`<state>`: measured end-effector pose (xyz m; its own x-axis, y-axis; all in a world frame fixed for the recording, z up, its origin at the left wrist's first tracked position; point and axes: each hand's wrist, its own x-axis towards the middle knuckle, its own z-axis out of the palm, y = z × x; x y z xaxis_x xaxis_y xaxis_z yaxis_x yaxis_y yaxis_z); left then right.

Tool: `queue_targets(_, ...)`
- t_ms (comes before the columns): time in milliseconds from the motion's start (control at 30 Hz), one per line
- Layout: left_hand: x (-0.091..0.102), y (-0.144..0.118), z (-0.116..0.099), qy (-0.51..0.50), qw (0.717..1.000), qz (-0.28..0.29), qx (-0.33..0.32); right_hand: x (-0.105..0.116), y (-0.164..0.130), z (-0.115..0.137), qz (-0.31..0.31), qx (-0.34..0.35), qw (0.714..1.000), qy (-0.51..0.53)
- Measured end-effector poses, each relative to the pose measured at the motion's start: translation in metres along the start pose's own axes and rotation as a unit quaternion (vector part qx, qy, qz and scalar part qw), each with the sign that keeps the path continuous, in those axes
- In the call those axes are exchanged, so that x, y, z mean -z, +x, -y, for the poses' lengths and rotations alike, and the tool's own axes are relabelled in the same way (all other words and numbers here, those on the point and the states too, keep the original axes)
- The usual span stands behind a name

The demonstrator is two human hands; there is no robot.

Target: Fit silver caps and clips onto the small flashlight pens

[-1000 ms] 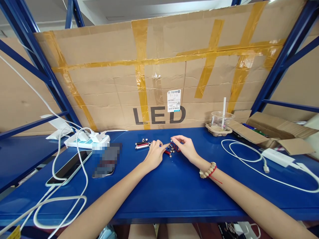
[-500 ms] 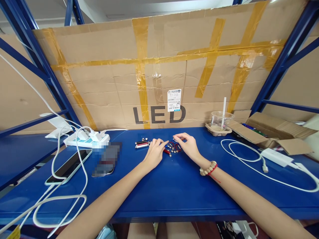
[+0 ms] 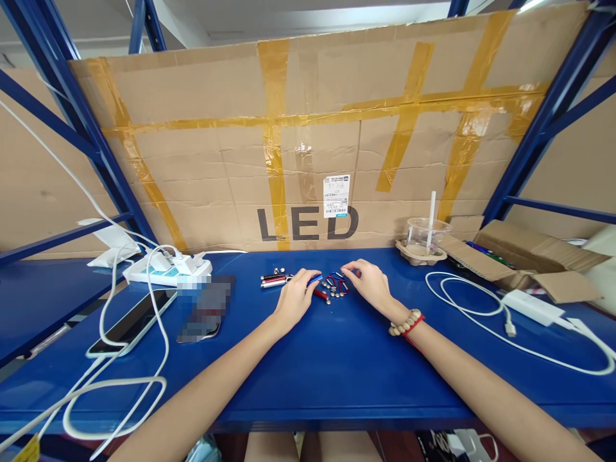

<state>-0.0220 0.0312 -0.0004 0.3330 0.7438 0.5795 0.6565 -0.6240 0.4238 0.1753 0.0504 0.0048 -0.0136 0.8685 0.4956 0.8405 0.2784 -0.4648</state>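
My left hand (image 3: pixel 297 297) is closed around a slim blue metal tube (image 3: pixel 315 279), whose end sticks out past the fingers. My right hand (image 3: pixel 369 282) is pinched at the thumb and index finger; whatever is between the fingertips is too small to make out. Between the hands lie red and blue carabiner clips (image 3: pixel 339 283), several small silver button-like pieces (image 3: pixel 335 294) and a red metal tube (image 3: pixel 321 294). Beside the left fingers, slim pen-like tubes (image 3: pixel 273 281) in black, red and silver lie side by side. Small silver bits (image 3: pixel 279 271) sit just behind them.
A power strip (image 3: pixel 202 273) with white cables, a phone (image 3: pixel 137 321) and a dark, blurred-out device (image 3: pixel 209 308) are on the left. To the right are a plastic cup (image 3: pixel 424 234) with a straw, a white adapter (image 3: pixel 534 306) and an open cardboard box (image 3: pixel 524 250). Cardboard (image 3: pixel 212 173) stands behind.
My right hand has shifted slightly right, away from the clips. My left hand has turned a little, and the blue tube in it now points up and to the right.
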Motion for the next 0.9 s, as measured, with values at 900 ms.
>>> queue_targets(900, -0.002, 0.001, 0.007, -0.008, 0.999, 0.041, -0.024, 0.0, -0.007, 0.014, 0.078, 0.127, 0.989, -0.014)
